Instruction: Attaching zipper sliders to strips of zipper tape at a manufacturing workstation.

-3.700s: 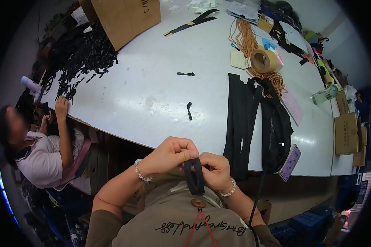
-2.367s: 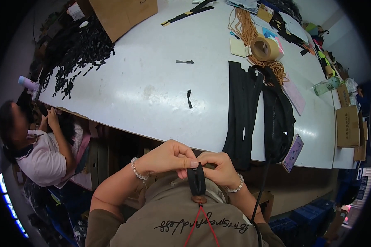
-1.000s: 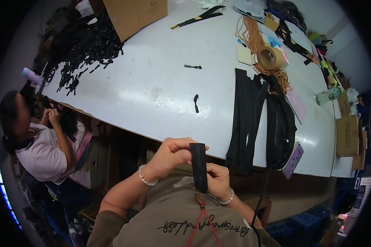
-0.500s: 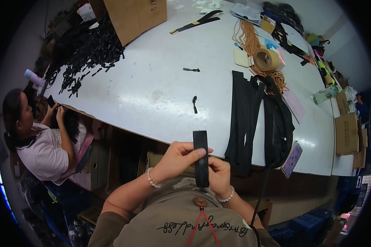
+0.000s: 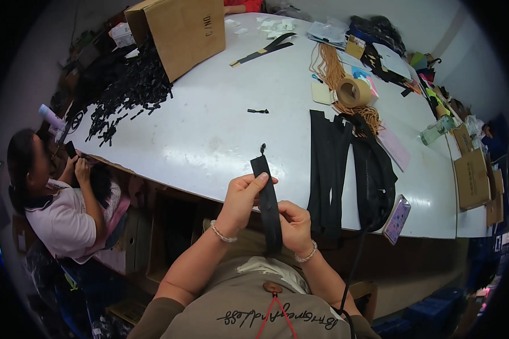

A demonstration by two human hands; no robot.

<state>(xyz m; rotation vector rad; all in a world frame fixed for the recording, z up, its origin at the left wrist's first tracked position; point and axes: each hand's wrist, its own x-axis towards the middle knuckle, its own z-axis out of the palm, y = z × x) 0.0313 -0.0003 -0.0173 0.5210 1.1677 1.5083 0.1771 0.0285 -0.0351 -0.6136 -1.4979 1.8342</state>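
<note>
Left hand (image 5: 240, 199): closed around the black strap (image 5: 267, 202), gripped near its top.
Right hand (image 5: 293, 224): strap pinched lower down, at 5 o'clock from the left.
Table (image 5: 209, 124): at 12 o'clock.

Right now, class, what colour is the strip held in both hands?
Black; the strip shows best in the head view.

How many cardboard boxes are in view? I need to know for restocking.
2 clear ones: a large open cardboard box at the table's far left, and flat cardboard boxes stacked beyond the right edge; that stack may hide more.
</note>
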